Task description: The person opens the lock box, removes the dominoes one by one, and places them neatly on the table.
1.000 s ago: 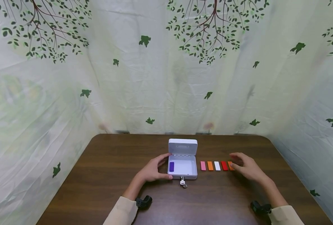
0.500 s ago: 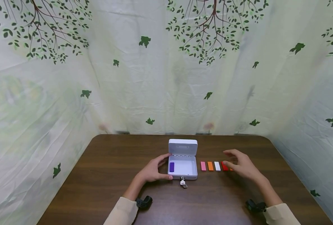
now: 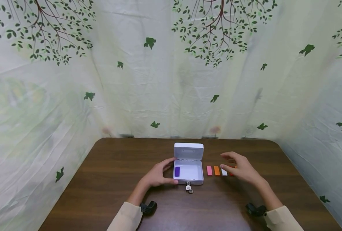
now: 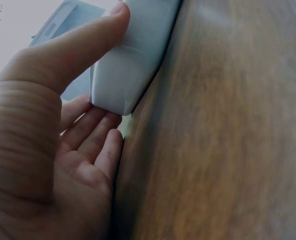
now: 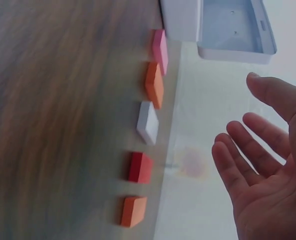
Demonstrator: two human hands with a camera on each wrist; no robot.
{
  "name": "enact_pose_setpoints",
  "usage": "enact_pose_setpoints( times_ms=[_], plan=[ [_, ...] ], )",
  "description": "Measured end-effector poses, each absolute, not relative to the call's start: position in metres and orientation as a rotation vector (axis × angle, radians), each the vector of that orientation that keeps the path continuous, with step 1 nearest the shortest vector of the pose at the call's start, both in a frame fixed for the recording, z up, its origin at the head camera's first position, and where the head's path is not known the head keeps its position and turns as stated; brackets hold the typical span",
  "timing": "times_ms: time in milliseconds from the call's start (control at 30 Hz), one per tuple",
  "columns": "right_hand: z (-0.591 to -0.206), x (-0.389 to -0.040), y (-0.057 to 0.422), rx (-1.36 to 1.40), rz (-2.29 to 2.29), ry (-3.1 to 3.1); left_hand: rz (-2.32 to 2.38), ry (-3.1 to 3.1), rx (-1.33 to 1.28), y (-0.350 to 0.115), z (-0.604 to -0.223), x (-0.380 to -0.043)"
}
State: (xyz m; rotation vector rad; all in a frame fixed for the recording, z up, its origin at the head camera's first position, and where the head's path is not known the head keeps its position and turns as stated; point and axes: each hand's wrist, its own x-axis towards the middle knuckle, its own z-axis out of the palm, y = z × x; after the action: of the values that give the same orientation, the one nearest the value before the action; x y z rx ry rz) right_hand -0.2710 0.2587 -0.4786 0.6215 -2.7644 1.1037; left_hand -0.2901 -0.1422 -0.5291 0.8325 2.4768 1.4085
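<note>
A small white cash box (image 3: 192,171) stands on the table with its lid (image 3: 188,151) raised and a purple block (image 3: 177,171) inside at the left. My left hand (image 3: 159,175) holds the box's left end, thumb (image 4: 88,42) at the front and fingers behind. To the right of the box lies a row of blocks: pink (image 3: 209,170), orange (image 3: 216,170), white (image 3: 224,173), red (image 5: 140,167) and another orange block (image 5: 134,211). My right hand (image 3: 241,167) hovers over the row's right part, fingers spread and holding nothing, partly hiding the red and last orange blocks.
Keys (image 3: 189,188) hang from the lock at the box's front. The brown wooden table (image 3: 116,166) ends at a pale curtain (image 3: 185,96) with printed leaves. Each wrist wears a black camera band (image 3: 148,208).
My right hand has moved left along the row, from the last orange block to over the red and white ones. My left hand stays on the box.
</note>
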Motion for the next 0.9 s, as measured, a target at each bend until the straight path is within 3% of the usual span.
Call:
enact_pose_setpoints(
  times_ms=[900],
  plan=[
    [-0.470,-0.280,0.208,0.723,1.203,-2.754,1.392,2.483,0.804,-0.143,-0.534,-0.295]
  ],
)
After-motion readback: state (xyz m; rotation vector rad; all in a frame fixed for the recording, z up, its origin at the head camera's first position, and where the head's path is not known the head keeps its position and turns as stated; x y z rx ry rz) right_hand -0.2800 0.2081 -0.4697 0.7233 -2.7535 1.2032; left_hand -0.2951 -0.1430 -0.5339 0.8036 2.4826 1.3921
